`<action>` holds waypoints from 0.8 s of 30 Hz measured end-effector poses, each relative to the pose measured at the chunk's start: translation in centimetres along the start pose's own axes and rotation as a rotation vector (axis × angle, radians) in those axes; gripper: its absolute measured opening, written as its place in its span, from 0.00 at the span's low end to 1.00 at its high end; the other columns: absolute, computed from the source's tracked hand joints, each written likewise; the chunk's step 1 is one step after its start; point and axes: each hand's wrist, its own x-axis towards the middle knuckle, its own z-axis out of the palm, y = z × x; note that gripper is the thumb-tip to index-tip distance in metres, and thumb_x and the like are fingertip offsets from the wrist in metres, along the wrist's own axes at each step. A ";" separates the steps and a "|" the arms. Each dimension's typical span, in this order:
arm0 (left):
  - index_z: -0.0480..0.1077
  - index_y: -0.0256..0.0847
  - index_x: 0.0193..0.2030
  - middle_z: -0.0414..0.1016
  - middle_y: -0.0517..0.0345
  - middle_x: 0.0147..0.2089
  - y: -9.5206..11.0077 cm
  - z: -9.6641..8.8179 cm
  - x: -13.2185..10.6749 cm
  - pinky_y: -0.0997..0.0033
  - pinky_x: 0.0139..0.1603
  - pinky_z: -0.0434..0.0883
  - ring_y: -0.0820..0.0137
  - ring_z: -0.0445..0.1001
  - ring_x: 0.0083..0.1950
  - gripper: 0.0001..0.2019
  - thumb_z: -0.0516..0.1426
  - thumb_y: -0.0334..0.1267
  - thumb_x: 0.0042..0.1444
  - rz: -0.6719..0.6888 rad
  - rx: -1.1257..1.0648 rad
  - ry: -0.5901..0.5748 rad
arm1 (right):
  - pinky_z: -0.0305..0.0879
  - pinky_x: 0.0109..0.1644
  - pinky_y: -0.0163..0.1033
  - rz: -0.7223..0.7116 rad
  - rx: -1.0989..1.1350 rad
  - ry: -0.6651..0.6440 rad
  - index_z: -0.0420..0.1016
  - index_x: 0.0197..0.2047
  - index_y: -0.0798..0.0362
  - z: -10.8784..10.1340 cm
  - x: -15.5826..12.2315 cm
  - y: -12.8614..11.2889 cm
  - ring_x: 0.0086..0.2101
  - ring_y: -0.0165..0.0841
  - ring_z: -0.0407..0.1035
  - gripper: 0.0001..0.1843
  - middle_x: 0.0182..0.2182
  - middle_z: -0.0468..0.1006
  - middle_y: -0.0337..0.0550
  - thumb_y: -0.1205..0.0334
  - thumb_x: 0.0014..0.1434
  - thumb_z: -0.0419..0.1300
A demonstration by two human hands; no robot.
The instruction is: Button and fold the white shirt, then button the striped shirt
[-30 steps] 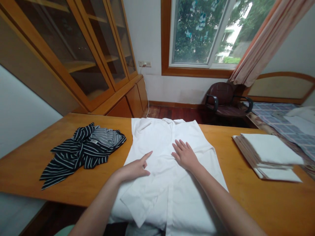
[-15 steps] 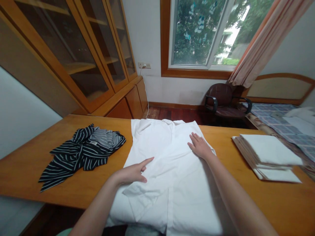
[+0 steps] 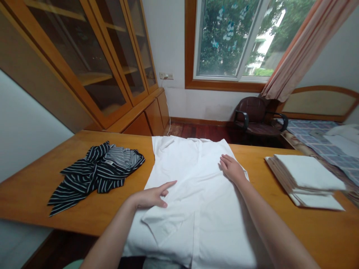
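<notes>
A white shirt [image 3: 185, 164] lies spread over the wooden table [image 3: 255, 160], its collar end at the far edge and its lower part hanging toward me at the near edge. My left hand [image 3: 154, 195] rests on the shirt's left side, index finger stretched forward and thumb apart, above a wrinkled fold. On the shirt's upper right part, my right hand [image 3: 231, 167] lies flat with its fingers extended and close together. Neither hand grips the cloth.
A crumpled black-and-white striped garment [image 3: 95, 172] lies on the table at left. A stack of folded white cloth [image 3: 308, 173] sits at right. Beyond the table are a glass-door cabinet [image 3: 112, 71], a dark armchair [image 3: 254, 114] and a bed [image 3: 316, 130].
My right hand has shifted slightly on the shirt, and its fingers have drawn closer together. My left hand keeps nearly the same place. The whole view has moved slightly.
</notes>
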 end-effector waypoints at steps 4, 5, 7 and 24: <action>0.48 0.53 0.74 0.69 0.55 0.53 -0.5 -0.3 -0.5 0.71 0.50 0.67 0.63 0.70 0.50 0.50 0.65 0.41 0.45 0.020 0.058 -0.018 | 0.56 0.68 0.52 -0.067 -0.059 -0.083 0.72 0.62 0.55 -0.4 -1.0 -0.5 0.65 0.45 0.58 0.26 0.64 0.68 0.51 0.52 0.67 0.50; 0.49 0.53 0.74 0.70 0.55 0.52 -0.5 -0.3 -0.6 0.71 0.50 0.67 0.64 0.71 0.48 0.50 0.65 0.41 0.45 0.016 0.095 -0.013 | 0.55 0.68 0.53 -0.071 -0.073 -0.106 0.71 0.63 0.55 -0.6 -1.3 -0.8 0.65 0.45 0.57 0.26 0.65 0.66 0.51 0.52 0.67 0.51; 0.52 0.52 0.73 0.71 0.57 0.50 -0.5 -0.4 -0.5 0.72 0.48 0.68 0.66 0.71 0.45 0.46 0.64 0.43 0.46 0.028 0.174 0.020 | 0.54 0.68 0.55 -0.072 -0.094 -0.152 0.68 0.65 0.52 -0.9 -1.9 -1.5 0.67 0.47 0.55 0.27 0.67 0.63 0.50 0.50 0.68 0.50; 0.63 0.45 0.68 0.56 0.54 0.74 -2.9 -1.7 8.3 0.50 0.75 0.43 0.60 0.48 0.76 0.24 0.45 0.47 0.70 0.328 0.755 0.711 | 0.50 0.69 0.57 -0.116 -0.097 -0.150 0.65 0.67 0.46 -0.8 -2.8 -4.7 0.68 0.47 0.51 0.26 0.69 0.59 0.46 0.48 0.71 0.46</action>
